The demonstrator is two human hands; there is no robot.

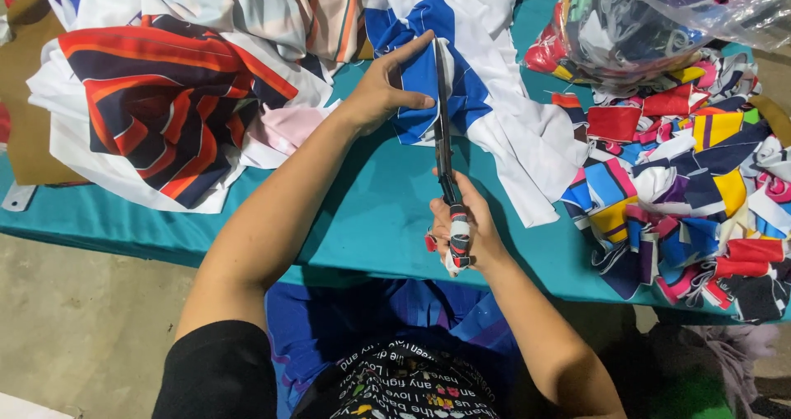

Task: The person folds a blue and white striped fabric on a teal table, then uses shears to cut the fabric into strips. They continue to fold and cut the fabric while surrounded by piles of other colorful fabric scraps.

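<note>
Head camera looks steeply down, close over the teal table [362, 213].

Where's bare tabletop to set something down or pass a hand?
Bare teal table between the left hand and right hand, and along the near edge under the striped fabric. Crowded: the scrap pile at right, fabrics across the back.

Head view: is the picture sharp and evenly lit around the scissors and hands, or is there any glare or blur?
Head view: light is even and soft, with faint shadows under the left hand and scissors; the right hand and blue-and-white cloth read sharp; glare streaks the clear plastic bag at top right; edges bend slightly from the wide lens.
</note>
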